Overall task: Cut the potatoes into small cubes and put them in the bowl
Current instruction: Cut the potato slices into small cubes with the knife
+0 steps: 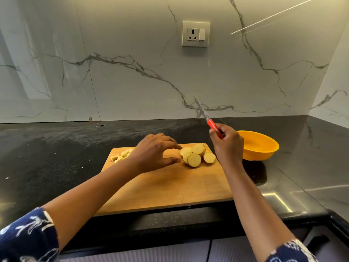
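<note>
Potato slices (197,155) are piled at far right of the cutting board (170,184), cubes (121,156) at far left. Knife (207,118) is gripped by the right hand (227,146), blade raised. Left hand (156,151) is held slack-fingered, fingertips just beside the slices. Orange bowl (258,146) is set right of the board.

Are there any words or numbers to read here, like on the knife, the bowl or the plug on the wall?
No words or numbers can be read.
knife: dark marks on the blade, too blurred to read.
wall socket: a tiny mark on its switch, too small to read.
bowl and cutting board: no writing shows.
</note>
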`<action>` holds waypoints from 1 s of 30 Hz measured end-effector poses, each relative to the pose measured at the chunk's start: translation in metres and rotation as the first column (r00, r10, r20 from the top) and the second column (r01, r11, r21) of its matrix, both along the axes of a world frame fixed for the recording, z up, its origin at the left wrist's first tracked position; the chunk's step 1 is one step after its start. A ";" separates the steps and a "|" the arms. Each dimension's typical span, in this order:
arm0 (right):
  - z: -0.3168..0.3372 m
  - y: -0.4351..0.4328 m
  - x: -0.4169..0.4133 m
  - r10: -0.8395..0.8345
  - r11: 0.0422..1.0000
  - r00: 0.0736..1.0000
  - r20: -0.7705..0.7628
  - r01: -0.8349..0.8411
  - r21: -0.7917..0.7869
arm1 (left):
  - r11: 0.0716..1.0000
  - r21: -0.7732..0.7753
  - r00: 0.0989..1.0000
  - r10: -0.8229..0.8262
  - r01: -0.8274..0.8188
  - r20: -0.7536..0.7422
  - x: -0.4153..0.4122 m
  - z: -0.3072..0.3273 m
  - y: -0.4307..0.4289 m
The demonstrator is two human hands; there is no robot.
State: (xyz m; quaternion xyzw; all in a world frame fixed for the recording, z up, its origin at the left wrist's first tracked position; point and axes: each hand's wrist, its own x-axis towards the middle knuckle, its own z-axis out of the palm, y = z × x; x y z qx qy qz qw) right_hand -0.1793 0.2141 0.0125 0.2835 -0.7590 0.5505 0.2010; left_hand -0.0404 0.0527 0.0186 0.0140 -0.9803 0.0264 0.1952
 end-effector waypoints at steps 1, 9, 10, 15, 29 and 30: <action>-0.001 0.001 -0.005 -0.017 1.000 1.000 0.010 0.017 -0.008 | 1.000 -0.016 1.000 0.002 -0.002 0.020 -0.008 0.003 0.008; -0.012 0.005 -0.011 -0.038 0.998 0.999 0.000 0.038 0.057 | 0.997 -0.055 0.991 0.060 -0.054 0.117 -0.041 -0.001 0.035; -0.013 0.004 -0.011 -0.039 0.997 0.999 -0.004 0.040 0.065 | 0.998 -0.043 0.992 0.059 -0.054 0.108 -0.040 -0.002 0.035; -0.015 0.001 -0.008 -0.035 0.995 0.999 -0.029 0.038 0.097 | 0.998 0.058 0.997 0.027 -0.032 0.076 -0.039 -0.002 0.039; -0.014 0.000 0.003 0.042 0.984 0.997 -0.057 -0.031 0.173 | 0.384 0.881 0.954 0.222 -0.275 0.200 0.028 0.018 0.002; -0.015 -0.001 0.005 0.055 0.981 0.997 -0.060 -0.043 0.189 | 0.396 0.868 0.946 0.248 -0.298 0.211 0.030 0.015 0.000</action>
